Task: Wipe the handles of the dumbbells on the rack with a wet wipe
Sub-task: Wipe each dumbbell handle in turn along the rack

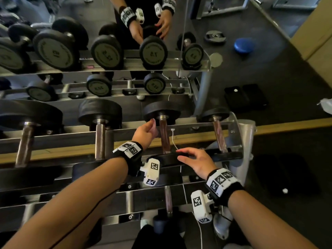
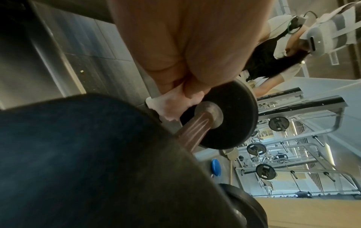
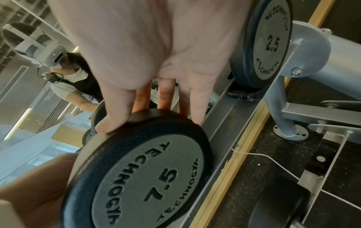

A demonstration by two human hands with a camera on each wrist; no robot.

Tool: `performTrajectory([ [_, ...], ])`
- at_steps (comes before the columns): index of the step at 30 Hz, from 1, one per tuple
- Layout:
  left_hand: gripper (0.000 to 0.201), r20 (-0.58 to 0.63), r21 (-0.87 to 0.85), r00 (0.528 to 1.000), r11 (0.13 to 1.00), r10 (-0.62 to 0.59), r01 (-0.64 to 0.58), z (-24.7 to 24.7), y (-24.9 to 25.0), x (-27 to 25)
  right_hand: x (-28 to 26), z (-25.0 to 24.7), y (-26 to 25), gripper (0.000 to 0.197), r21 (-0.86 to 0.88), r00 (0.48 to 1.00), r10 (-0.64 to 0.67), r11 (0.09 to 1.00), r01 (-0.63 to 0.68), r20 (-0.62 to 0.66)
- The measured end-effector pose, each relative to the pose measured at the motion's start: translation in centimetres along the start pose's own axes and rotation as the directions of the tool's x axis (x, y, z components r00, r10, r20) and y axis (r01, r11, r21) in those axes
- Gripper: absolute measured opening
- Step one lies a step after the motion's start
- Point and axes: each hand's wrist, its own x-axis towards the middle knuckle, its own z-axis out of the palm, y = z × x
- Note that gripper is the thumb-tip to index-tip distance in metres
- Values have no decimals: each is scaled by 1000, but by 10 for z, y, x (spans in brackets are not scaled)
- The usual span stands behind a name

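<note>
The 7.5 dumbbell lies across the top tier of the rack [image 1: 59,139], second from the right, with its brown handle [image 1: 164,137] bare. My left hand [image 1: 146,130] sits just left of the handle's far end. In the left wrist view its fingers [image 2: 187,92] pinch a pale wet wipe [image 2: 166,106] beside the handle [image 2: 193,131], apart from it. My right hand [image 1: 194,159] grips the dumbbell's near head [image 1: 170,157]. The right wrist view shows the thumb [image 3: 109,120] on the rim of the 7.5 head [image 3: 148,174] and the fingers behind it.
A 2.5 dumbbell [image 1: 219,133] lies to the right at the rack's end, and heavier dumbbells [image 1: 99,139] to the left. A mirror [image 1: 107,51] stands right behind the rack. A lower tier holds another dumbbell [image 1: 168,200]. A white cord [image 1: 173,141] hangs beside the handle.
</note>
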Motion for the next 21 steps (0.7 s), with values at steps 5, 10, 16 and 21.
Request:
performTrajectory([
  [5,33,110,5,993,999,44,-45,5,1,-1,3,-1,3,25,-14,1000,12,1000,-12,6],
  [10,42,214,144,975,985,64,-96,0,-15,-22,5,-3,3,24,-31,1000,22,999,-21,17],
  [16,54,195,75,980,997,-47,33,-22,-9,-20,2,-2,-1,23,-15,999,37,999,-37,14],
  [21,38,106,-12,994,1000,14,-13,-12,5,0,1,-2,-4,25,11,999,43,999,-43,22],
])
